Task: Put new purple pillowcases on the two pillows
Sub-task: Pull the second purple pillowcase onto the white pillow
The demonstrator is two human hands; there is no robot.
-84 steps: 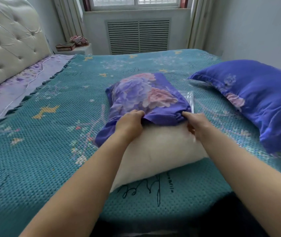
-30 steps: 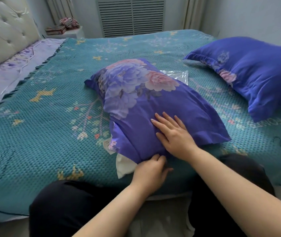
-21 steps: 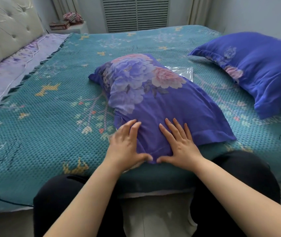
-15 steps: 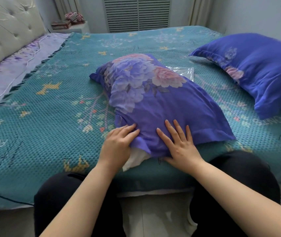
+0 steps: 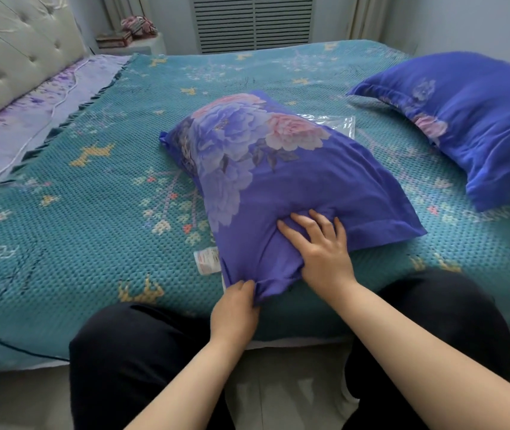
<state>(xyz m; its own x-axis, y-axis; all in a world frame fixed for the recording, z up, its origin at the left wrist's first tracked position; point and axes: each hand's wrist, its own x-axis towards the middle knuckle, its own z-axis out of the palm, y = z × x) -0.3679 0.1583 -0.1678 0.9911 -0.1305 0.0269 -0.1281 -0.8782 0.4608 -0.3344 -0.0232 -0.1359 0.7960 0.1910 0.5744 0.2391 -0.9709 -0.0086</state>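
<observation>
Left hand [image 5: 237,308] pinches the purple pillowcase [image 5: 281,193] at its open end; right hand [image 5: 320,248] presses flat just beyond; the long axis runs away from the grip.

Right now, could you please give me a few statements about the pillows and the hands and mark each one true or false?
1. The left hand pinches the near edge of the purple pillowcase. True.
2. The right hand lies on the teal bedspread. False: it presses on the pillowcase.
3. A second purple pillow lies farther right on the bed. True.
4. A clear plastic bag lies in front of the near pillow. False: it lies behind it.
5. A white label shows beside the pillowcase's near left edge. True.
</observation>
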